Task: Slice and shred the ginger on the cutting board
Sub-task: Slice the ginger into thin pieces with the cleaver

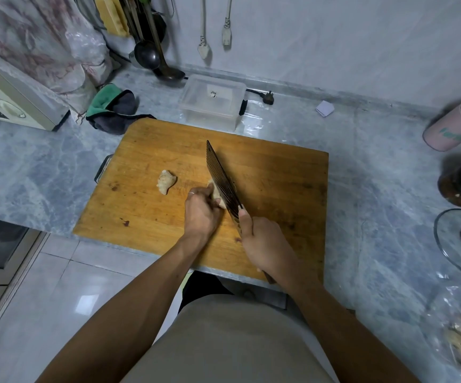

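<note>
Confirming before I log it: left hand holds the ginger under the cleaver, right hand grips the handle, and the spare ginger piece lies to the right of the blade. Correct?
One detail is off. In the head view the spare ginger piece lies left of the cleaver, not right. The left hand does hold the ginger and the right hand grips the handle.

Person, head view: both forearms bare with no sleeves showing, a thin pale ring [192, 192] on a finger of the left hand [200, 211], right hand [265, 244] unadorned, plain beige garment [232, 341] over the torso, dark garment [204, 288] beneath it.
</note>
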A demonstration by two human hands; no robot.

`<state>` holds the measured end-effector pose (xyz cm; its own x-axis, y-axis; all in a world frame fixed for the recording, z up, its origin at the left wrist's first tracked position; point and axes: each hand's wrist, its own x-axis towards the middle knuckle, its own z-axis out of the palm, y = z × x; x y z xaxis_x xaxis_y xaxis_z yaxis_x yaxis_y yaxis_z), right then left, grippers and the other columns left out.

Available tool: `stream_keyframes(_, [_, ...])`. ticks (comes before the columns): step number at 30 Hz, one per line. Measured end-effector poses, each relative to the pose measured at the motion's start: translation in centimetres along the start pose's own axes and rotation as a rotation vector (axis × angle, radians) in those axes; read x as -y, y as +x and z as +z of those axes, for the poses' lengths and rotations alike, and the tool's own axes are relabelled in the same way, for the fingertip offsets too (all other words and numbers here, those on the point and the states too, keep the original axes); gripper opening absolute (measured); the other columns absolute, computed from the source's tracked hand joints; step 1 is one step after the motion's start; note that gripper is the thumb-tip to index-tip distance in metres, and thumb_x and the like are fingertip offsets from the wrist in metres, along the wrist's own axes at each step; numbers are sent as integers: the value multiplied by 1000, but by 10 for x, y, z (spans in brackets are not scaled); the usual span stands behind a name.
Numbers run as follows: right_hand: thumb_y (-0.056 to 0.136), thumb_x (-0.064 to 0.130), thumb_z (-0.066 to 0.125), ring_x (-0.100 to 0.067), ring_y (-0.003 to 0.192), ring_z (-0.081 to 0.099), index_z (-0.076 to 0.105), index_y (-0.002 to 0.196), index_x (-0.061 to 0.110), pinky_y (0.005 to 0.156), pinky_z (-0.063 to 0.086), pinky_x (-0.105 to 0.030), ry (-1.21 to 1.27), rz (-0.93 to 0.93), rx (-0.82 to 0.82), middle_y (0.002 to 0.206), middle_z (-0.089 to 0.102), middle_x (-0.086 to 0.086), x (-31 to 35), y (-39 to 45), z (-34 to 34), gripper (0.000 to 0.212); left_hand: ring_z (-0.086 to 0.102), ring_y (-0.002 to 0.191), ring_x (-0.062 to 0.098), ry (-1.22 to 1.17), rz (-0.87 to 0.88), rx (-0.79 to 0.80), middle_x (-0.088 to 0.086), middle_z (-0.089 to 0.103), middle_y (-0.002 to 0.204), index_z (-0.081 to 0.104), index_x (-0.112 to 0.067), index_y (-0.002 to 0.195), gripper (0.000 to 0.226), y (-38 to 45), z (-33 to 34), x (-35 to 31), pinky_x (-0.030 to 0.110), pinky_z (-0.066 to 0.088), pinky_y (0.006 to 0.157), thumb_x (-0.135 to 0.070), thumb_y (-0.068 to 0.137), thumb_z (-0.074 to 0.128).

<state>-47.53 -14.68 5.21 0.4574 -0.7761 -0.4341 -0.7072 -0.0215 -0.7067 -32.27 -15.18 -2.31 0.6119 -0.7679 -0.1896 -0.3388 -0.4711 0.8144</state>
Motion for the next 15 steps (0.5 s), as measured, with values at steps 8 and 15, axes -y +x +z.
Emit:
stream_keyframes(8, [108, 51, 17, -23, 71, 50, 50, 65, 18, 71, 49, -38, 53, -1, -27, 66, 54, -3, -12, 6, 13, 64, 57, 87, 9, 76, -5, -15, 17, 57, 123, 61, 7, 125, 36, 2, 2, 3, -4, 36, 67, 7, 89, 57])
stream_keyframes(15, [106, 57, 14, -27, 89, 61, 56, 71, 19, 80, 50, -39, 44, 8, -32, 86, 67, -7, -19, 10, 20, 66, 52, 95, 6, 92, 29, -42, 18, 58, 123, 60, 6, 126, 37, 2, 2, 4, -8, 31, 71, 4, 89, 59])
